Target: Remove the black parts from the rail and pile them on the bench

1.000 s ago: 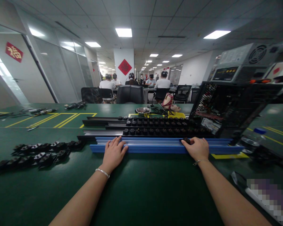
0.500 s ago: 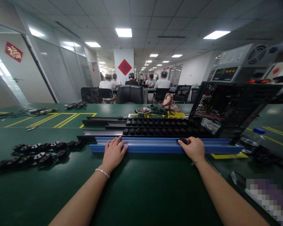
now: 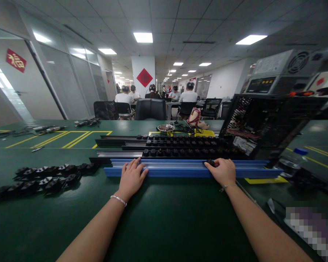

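Note:
A long blue channel rail (image 3: 177, 173) lies crosswise in front of me on the green table. My left hand (image 3: 131, 176) rests on its left part, fingers spread over the top and thumb out to the side. Toward the rail's right part, my right hand (image 3: 223, 171) pinches a small black module (image 3: 211, 162) in the channel; the fingers partly cover it. Just behind are black rails (image 3: 120, 154) carrying rows of round black modules (image 3: 175, 153). More loose black modules (image 3: 54, 185) lie in two rows to the left.
An open computer case (image 3: 265, 120) with power supply units (image 3: 278, 69) on top stands at the right. Beside it is a bottle with a blue cap (image 3: 291, 162). A metal bowl (image 3: 166, 128) and cables (image 3: 183, 126) sit farther back. People are seated beyond the table.
My right hand has shifted slightly left along the blue rail with the black module. The left hand has stayed in place.

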Tool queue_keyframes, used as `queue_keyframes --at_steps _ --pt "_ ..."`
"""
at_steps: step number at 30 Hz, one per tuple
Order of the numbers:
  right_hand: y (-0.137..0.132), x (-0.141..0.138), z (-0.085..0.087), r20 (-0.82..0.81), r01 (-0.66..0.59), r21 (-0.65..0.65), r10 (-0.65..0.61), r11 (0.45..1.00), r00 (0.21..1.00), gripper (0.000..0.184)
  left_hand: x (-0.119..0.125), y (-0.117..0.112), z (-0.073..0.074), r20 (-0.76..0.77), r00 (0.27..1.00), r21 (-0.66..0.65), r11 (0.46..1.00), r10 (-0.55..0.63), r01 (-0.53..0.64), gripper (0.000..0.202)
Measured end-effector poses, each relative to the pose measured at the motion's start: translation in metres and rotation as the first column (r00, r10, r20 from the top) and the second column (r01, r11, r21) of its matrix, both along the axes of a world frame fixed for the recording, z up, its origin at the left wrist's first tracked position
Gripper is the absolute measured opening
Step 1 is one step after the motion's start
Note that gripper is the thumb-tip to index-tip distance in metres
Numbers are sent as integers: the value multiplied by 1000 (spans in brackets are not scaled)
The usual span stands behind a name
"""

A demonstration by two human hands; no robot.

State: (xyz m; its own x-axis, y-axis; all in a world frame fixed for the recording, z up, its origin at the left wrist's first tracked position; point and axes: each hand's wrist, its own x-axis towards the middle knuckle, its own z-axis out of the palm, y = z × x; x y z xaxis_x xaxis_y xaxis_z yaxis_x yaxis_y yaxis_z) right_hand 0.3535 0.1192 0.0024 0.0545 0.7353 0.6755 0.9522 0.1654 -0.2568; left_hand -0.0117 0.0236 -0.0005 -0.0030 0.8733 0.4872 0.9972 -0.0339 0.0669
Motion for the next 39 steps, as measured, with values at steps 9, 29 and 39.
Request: queue_keyframes --at_steps 9,29,39 --pt "1 -1 0 16 -23 -24 23 999 1000 41 0 -1 2 3 1000 4 1000 -2 2 39" --pt "-4 -13 5 48 -40 -57 42 998 998 44 -1 -1 1 41 999 1 1000 -11 11 37" --pt "-4 -19 6 74 -59 -71 64 996 995 43 1 -2 2 15 1000 1 1000 0 0 38"
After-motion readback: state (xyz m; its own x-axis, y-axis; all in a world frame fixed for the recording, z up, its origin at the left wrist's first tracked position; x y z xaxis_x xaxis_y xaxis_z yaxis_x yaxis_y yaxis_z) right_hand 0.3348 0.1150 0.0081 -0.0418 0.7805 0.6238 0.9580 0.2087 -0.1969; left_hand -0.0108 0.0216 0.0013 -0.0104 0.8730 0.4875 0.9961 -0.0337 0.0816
